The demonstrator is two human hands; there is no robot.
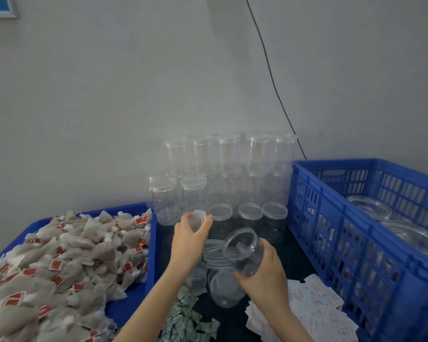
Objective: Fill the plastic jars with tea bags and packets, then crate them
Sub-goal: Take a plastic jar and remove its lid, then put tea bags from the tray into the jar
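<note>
Two hands are working mid-bench: the right hand [265, 270] is gripping an empty clear jar [242, 253], tilted mouth-up, likely for filling, while the left hand [190, 239] is pinching its lid [198, 219]. Tea bags [59, 262] are heaping the left tray; filled jars are sitting in the blue crate [331, 218] at the right edge.
</note>
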